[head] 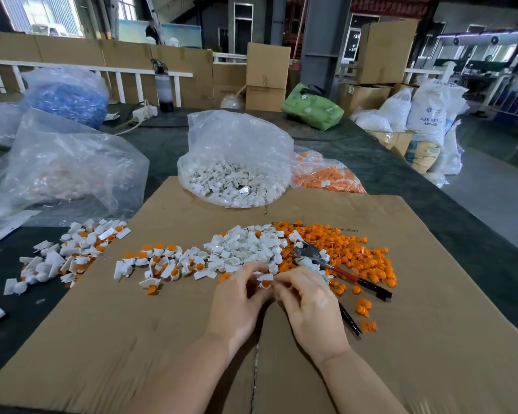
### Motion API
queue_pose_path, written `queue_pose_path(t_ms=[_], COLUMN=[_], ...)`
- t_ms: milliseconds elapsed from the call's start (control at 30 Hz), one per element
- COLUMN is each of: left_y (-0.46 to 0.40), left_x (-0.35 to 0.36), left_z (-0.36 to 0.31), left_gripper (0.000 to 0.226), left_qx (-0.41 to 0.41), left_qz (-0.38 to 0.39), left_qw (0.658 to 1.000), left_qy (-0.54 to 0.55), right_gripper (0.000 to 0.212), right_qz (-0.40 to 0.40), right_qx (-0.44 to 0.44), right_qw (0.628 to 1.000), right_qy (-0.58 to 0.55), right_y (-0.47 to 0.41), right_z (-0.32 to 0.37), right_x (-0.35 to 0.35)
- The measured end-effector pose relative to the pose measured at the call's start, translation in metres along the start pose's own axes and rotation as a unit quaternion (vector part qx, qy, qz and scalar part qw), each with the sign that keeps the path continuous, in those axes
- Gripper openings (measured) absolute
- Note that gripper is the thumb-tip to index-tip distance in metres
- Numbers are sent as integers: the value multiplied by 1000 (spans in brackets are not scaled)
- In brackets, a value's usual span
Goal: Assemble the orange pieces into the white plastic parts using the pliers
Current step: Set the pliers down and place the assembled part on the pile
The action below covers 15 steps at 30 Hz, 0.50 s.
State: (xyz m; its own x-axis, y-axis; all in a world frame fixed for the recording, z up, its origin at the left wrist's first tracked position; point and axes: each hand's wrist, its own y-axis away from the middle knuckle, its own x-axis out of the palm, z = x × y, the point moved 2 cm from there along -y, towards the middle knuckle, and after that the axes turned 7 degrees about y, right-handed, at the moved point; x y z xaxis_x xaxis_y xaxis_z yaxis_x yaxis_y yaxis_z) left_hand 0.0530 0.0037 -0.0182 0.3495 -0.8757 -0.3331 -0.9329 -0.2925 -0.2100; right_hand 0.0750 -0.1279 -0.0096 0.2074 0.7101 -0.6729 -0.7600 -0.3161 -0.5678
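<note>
Between my two hands sits a small white plastic part with an orange piece point(266, 281) in it. My left hand point(240, 297) and my right hand point(307, 303) both pinch it with curled fingertips, just above the cardboard sheet point(162, 339). Loose white parts point(245, 249) are heaped in the middle, with loose orange pieces point(356, 252) to their right. The pliers point(335, 268) lie on the orange heap, unheld, with red and black handles pointing toward me. Assembled white-and-orange parts point(168, 264) spread out to the left.
A clear bag of white parts point(237, 177) and a bag of orange pieces point(326, 177) stand behind the cardboard. More assembled parts point(69, 252) lie on the dark table at left, beside large clear bags point(66, 168). Cardboard boxes and sacks stand beyond the table.
</note>
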Motion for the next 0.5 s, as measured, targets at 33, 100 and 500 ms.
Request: queue_pose_path(t_ms=[33,100,500], left_y=[1,2,-17], left_x=[0,-1,-64], left_z=[0,1,23], left_gripper=[32,32,20], left_qx=[-7,-14,-107], left_qz=[-16,-46,-243], left_qw=[1000,999,932], left_qy=[10,16,-247], right_gripper=[9,8,14], right_qz=[-6,-15,-54], right_qx=[11,34,29], right_qw=[1000,999,992], right_qy=[8,36,115], right_y=[0,0,0], right_z=[-1,-4,-5], right_x=[0,1,4])
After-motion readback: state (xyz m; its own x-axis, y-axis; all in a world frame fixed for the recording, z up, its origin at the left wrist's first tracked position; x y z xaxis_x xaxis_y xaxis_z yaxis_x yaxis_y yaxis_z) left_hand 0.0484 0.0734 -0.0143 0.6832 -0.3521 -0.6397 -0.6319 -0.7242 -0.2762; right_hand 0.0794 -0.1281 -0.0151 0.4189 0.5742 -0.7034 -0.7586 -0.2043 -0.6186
